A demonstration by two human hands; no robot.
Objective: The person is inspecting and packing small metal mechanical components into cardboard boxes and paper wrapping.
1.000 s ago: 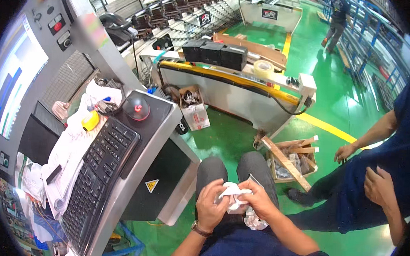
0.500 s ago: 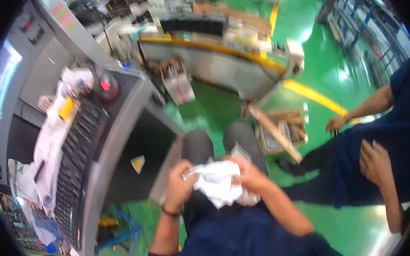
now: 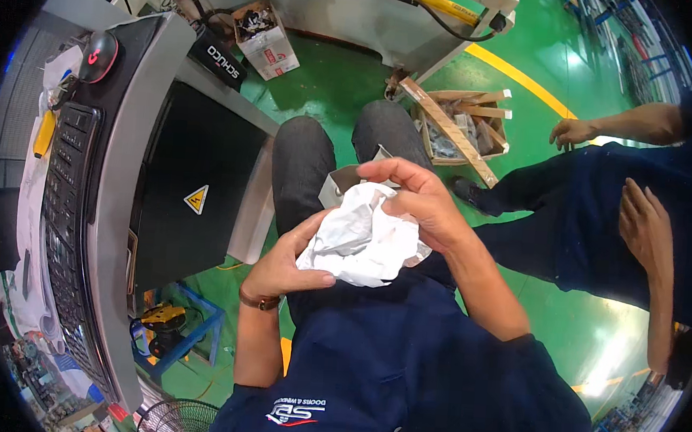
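Observation:
Above my lap is a crumpled white sheet (image 3: 360,241), paper or thin plastic, bunched between both hands. My left hand (image 3: 286,264) grips its left side, the thumb along the lower edge. From the upper right, my right hand (image 3: 424,203) presses its thumb into the bundle, with the index finger curving over the top. Behind the sheet, grey-white cardboard flaps (image 3: 338,185) stick up, apparently from a small open carton. Whatever lies inside the sheet is hidden.
To the left stands a machine console with a black keyboard (image 3: 69,207) and a mouse (image 3: 100,57). Ahead are a carton of scraps (image 3: 267,49) and a crate of offcuts (image 3: 454,131) with a wooden strip across it. A co-worker (image 3: 600,212) stands close on the right.
The view has tilted down and steadied, so my hands and the sheet appear higher and nearer. The sheet looks more gathered, and the cardboard flaps behind it show more clearly.

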